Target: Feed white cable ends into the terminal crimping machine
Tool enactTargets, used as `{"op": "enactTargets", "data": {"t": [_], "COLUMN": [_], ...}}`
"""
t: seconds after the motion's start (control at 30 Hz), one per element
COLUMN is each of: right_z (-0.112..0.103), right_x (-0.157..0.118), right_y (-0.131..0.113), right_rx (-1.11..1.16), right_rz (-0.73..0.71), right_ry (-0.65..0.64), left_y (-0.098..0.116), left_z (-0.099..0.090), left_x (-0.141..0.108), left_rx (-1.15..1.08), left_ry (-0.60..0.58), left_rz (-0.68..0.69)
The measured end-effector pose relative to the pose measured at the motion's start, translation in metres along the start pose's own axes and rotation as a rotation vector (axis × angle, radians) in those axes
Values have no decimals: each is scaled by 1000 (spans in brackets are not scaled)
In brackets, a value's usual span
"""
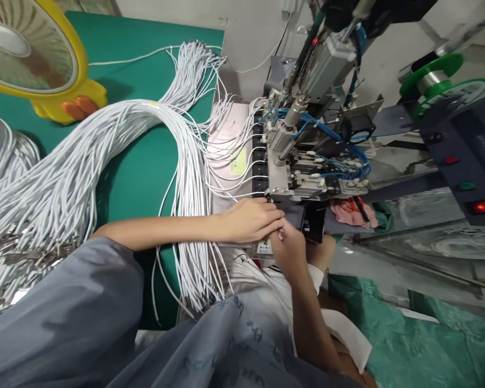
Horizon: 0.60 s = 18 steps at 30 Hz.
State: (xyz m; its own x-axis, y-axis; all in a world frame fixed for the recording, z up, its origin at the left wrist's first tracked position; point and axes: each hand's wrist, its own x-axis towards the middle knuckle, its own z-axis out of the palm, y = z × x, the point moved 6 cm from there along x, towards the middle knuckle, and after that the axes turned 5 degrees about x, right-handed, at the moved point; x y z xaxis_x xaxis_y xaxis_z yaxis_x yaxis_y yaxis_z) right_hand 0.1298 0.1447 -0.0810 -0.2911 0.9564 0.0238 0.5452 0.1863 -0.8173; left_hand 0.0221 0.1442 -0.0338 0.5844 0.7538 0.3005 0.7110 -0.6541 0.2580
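Note:
My left hand (256, 220) reaches across to the front end of the machine's black fixture row (260, 167), its fingers curled and pressed together. My right hand (289, 249) meets it there, closed, the fingertips of both hands touching. Whatever they grip is too small or hidden behind the fingers. Several white cables (230, 178) run from a thick bundle into the slots of the fixture row just beyond my left hand. The bundle (192, 215) passes beneath my left forearm and hangs toward my lap.
The machine's cylinders and blue air hoses (347, 145) rise beyond my hands. A yellow fan (70, 59) stands on the green mat (125, 183) at left, beside more white cables (60, 172). A control box with buttons (464, 156) and a green spool (432, 78) are at right.

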Motion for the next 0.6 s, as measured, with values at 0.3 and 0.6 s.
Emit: {"op": "enactTargets", "data": {"t": [0.3, 0.6], "right_z": [-27, -12], "right_x": [18, 16], "right_y": [17, 18], "right_rx": [793, 805], "right_rz": [146, 0], "right_ry": [293, 320], "left_y": [-23, -22], "left_z": [13, 10], "left_x": [4, 3], "left_rx": [-263, -496], "left_ry": [62, 182], "left_rz": [-68, -80]}}
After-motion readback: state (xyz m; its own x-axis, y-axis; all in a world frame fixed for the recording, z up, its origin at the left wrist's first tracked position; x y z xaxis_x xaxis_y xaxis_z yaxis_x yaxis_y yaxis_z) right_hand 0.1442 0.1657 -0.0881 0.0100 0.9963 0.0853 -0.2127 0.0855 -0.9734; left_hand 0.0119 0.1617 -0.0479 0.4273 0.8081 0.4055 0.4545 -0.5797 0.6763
